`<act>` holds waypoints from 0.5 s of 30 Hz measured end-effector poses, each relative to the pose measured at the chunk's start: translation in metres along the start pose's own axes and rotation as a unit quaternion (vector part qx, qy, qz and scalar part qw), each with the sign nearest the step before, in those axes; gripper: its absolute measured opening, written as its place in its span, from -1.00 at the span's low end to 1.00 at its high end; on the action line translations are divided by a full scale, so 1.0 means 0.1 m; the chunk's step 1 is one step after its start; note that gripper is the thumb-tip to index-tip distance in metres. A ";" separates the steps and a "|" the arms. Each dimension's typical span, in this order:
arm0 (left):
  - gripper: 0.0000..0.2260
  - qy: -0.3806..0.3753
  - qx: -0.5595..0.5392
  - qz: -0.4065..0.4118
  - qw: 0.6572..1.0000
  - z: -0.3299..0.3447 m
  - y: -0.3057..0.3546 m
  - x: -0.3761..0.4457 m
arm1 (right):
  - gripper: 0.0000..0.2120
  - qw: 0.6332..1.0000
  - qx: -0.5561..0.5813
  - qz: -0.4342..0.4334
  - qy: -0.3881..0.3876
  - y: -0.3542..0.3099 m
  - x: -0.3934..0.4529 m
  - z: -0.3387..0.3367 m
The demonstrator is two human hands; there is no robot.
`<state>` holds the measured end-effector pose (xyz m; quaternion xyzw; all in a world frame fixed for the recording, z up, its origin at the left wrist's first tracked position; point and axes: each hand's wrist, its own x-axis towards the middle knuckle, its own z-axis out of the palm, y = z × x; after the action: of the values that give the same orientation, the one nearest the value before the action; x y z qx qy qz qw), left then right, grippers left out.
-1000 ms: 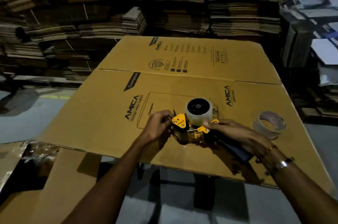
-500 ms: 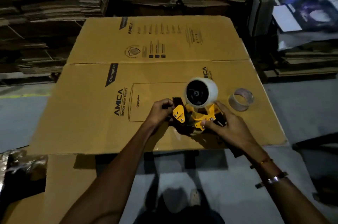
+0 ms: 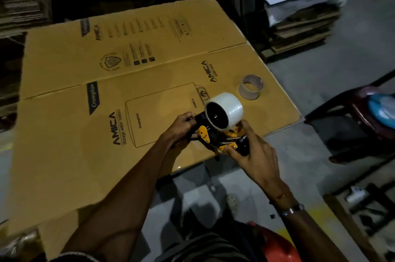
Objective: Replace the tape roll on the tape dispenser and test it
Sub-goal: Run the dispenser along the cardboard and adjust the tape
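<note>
Left hand (image 3: 181,126) grips the dispenser (image 3: 210,135) front; right hand (image 3: 254,155) holds its handle end, over the near edge of the cardboard (image 3: 64,133). New roll (image 3: 224,111), white and full, sits mounted. Spent core (image 3: 250,87) lies well apart. Threading not discernible; testing judged outstanding.
</note>
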<state>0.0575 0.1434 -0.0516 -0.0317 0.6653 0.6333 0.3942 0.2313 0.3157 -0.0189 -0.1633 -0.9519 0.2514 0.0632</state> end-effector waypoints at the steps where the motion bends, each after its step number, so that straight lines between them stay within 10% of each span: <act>1: -0.89 0.002 0.007 0.000 1.000 0.01 0.00 0.01 | -0.15 1.000 -0.001 0.010 0.005 0.00 -0.04 0.03; 9: -0.80 0.024 0.313 0.109 0.943 -0.01 -0.06 0.20 | -0.15 0.999 0.005 0.033 0.028 -0.03 -0.26 0.19; 15: -0.77 0.035 0.324 0.194 0.925 -0.03 -0.22 0.16 | -0.15 0.999 -0.010 0.031 0.031 -0.07 -0.38 0.29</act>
<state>0.0570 0.1439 -0.0789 0.2052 0.8406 0.4459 0.2291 0.2590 0.2832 -0.0419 -0.2008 -0.9465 0.2383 0.0832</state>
